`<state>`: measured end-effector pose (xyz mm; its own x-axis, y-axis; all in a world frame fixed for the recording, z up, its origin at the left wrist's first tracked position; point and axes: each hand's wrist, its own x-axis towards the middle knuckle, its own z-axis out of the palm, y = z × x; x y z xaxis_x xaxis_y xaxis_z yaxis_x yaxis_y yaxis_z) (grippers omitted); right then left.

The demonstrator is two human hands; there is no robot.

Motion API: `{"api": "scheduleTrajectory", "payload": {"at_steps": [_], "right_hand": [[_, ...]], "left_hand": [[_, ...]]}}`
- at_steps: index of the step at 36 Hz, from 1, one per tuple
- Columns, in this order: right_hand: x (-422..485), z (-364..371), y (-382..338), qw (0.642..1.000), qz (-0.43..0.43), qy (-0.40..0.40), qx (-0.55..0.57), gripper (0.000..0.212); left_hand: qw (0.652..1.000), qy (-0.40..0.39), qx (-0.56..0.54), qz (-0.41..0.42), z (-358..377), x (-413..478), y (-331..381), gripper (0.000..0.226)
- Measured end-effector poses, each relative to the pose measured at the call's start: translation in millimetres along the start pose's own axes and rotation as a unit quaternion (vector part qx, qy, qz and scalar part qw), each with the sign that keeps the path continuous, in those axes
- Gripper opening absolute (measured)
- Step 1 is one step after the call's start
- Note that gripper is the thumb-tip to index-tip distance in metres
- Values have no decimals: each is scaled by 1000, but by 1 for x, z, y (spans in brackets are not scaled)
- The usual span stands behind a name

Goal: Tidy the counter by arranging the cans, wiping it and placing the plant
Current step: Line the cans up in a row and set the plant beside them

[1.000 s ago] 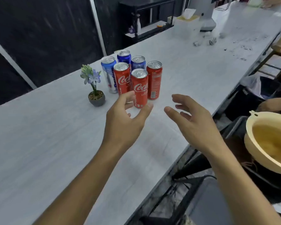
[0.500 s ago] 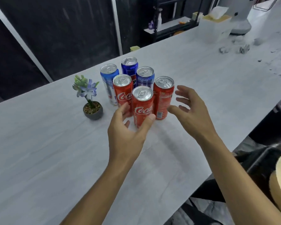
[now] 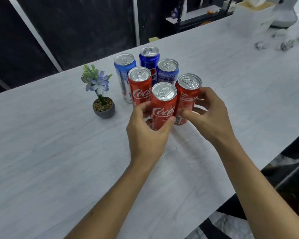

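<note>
Six upright cans stand in a tight cluster on the pale counter [image 3: 41, 152]: three red Coca-Cola cans in front and three blue cans [image 3: 167, 70] behind. My left hand [image 3: 147, 133] grips the nearest red can [image 3: 163, 104] with thumb and fingers round its lower half. My right hand [image 3: 209, 116] curls round the right red can [image 3: 188, 94], thumb on its front. The left red can [image 3: 139, 85] stands just behind my left fingers. A small potted plant [image 3: 102, 100] with purple flowers in a grey pot sits left of the cans.
A white box [image 3: 250, 16] and crumpled scraps [image 3: 286, 44] lie at the far right of the counter. The counter's front edge runs diagonally at the right, with dark bins [image 3: 290, 178] below it. A dark wall and a shelf [image 3: 197, 16] stand behind.
Both hands moved forward from hovering apart to closing on the two front red cans. The view moved nearer to the cans.
</note>
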<state>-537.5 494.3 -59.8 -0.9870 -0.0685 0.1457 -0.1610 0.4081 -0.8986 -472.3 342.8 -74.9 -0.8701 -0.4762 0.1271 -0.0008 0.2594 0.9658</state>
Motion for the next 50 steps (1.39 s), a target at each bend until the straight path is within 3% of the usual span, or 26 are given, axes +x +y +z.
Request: {"api": "scheduleTrajectory", "payload": {"at_steps": [13, 20, 33, 50], "right_hand": [[-36, 2, -18, 999, -11, -5, -34, 73], [-75, 31, -42, 999, -25, -38, -26, 65], [-141, 147, -113, 989, -78, -123, 31, 58], [-204, 316, -201, 963, -107, -224, 99, 60]], "left_hand": [[1000, -14, -13, -12, -44, -15, -2, 63], [1000, 6, 13, -12, -101, -35, -3, 62], [995, 95, 27, -19, -264, -77, -25, 63], [964, 250, 71, -55, -450, -96, -55, 68]]}}
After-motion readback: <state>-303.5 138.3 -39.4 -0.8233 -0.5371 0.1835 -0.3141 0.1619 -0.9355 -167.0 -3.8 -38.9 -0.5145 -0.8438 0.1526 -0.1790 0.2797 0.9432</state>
